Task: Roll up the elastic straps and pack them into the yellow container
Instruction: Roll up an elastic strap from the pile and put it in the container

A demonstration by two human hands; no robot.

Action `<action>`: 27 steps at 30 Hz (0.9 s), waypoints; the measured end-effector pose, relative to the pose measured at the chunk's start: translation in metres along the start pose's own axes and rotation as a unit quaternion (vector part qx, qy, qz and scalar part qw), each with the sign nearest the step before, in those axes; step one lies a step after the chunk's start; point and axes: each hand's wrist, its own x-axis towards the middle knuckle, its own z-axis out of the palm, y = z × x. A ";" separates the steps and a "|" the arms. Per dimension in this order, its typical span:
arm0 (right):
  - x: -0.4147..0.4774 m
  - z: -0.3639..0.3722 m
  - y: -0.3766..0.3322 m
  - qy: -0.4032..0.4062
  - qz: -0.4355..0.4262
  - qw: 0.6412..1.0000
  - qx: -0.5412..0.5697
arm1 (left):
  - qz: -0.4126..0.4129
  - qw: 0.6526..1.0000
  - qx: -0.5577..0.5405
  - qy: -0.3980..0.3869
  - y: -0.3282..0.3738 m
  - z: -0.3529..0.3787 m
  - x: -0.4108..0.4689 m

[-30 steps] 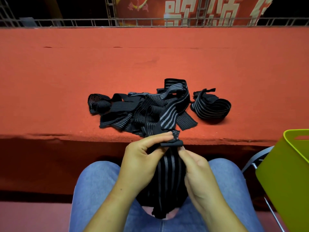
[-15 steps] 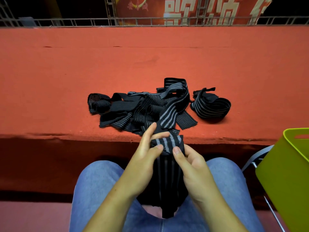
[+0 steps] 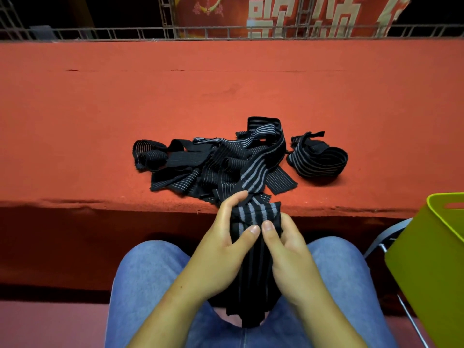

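Between my knees I hold a black elastic strap with grey stripes (image 3: 253,217), its top end rolled into a small wad and its tail hanging down over my lap. My left hand (image 3: 221,247) grips the roll from the left, thumb on the front. My right hand (image 3: 286,247) grips it from the right, its thumb beside the left thumb. A tangled pile of the same straps (image 3: 216,167) lies on the red ledge just beyond my hands. A loosely coiled strap (image 3: 319,159) lies apart at the pile's right. The yellow container (image 3: 426,267) stands at my lower right.
The red carpeted ledge (image 3: 100,121) stretches across the view, its front edge just above my hands. A metal railing (image 3: 226,31) and a red banner run along the back. My legs in blue jeans (image 3: 150,285) fill the bottom. A metal chair frame (image 3: 386,237) shows beside the container.
The rolled end of the strap has grown thicker as both hands turned it. My thumbs have come together on the front of the roll.
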 end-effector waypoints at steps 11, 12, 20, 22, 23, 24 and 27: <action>0.000 -0.007 -0.001 0.002 0.078 0.996 0.034 | 0.023 0.998 -0.021 0.050 -0.003 -0.002 0.007; 0.000 -0.008 0.000 0.000 0.078 0.996 0.037 | 0.028 0.998 -0.017 0.047 -0.003 -0.002 0.006; 0.001 -0.008 0.001 0.004 0.101 0.995 0.007 | 0.076 0.994 0.022 0.073 0.002 -0.005 0.006; 0.001 -0.008 0.000 -0.020 0.103 0.994 0.031 | 0.088 0.992 0.029 0.081 0.000 -0.004 0.006; 0.000 -0.008 -0.002 -0.033 0.104 0.993 0.051 | 0.094 0.992 0.027 0.085 -0.001 -0.004 0.007; -0.001 -0.008 -0.002 -0.042 0.103 0.992 0.064 | 0.101 0.991 0.024 0.085 -0.002 -0.004 0.007; 0.000 -0.007 -0.003 -0.042 0.070 0.995 0.053 | 0.123 0.990 0.028 0.069 -0.004 -0.004 0.006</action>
